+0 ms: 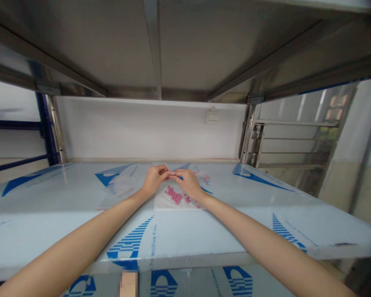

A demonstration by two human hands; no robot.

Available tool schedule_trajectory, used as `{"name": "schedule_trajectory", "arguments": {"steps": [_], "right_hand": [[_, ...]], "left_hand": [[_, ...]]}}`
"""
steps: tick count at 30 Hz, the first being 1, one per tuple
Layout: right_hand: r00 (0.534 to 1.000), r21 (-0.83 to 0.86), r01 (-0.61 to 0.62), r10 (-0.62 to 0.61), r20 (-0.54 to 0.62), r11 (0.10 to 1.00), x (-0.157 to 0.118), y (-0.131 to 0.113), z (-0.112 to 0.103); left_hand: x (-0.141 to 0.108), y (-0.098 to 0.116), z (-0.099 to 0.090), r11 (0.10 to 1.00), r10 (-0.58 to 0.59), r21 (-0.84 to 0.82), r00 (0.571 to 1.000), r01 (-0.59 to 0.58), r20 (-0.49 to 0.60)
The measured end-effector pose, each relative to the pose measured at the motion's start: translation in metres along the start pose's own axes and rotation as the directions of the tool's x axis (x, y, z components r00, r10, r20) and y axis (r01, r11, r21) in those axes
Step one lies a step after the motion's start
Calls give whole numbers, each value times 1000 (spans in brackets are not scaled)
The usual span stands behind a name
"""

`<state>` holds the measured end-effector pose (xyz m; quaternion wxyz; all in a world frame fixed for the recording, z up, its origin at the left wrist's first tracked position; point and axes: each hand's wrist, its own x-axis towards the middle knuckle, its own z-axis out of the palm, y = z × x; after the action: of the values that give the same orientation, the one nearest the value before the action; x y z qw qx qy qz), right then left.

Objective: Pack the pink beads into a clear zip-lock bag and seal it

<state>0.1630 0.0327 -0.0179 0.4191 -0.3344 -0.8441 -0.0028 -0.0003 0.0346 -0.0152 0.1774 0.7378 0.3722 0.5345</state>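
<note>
My left hand [156,179] and my right hand [187,181] meet fingertip to fingertip above the far half of the worktop. Both sets of fingers are pinched; what sits between them is too small to make out. Just below the hands, several round pink beads [174,195] lie in a loose heap on a pale, thin sheet or bag [160,203]. A smaller group of pink beads [187,199] lies to the right, near my right wrist. A clear plastic bag [120,186] rests left of my left hand. More pink pieces [206,177] show beyond my right hand.
The worktop [228,231] is covered in film printed with blue marks. A metal shelf [185,49] hangs low overhead, carried by posts [249,132] at both sides. Behind stands a white wall [142,128] with a switch [212,118]. The worktop's front edge [204,260] runs beneath my forearms.
</note>
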Motion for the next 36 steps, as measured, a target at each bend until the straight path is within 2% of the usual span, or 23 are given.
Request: {"name": "schedule_trajectory", "arguments": {"steps": [5,10,15,20,31,36], "right_hand": [[1000,-54,-16,15,-11,998,1,-3,-9],[999,-159,-29,25,-25,987,0,-11,-16],[995,-79,-93,96,31,992,1,-7,-16],[996,-12,-42,43,76,999,5,1,-17],[989,19,-67,64,131,998,4,-4,-23],[984,89,-83,68,166,993,3,-5,-24]], "left_hand": [[0,1,-2,990,106,85,994,-108,37],[-3,6,-1,934,161,301,979,-192,125],[-8,12,1,855,217,438,959,-277,183],[-9,15,1,829,218,489,962,-271,163],[-12,20,1,782,229,573,968,-246,102],[-16,24,3,762,227,606,971,-227,79]]}}
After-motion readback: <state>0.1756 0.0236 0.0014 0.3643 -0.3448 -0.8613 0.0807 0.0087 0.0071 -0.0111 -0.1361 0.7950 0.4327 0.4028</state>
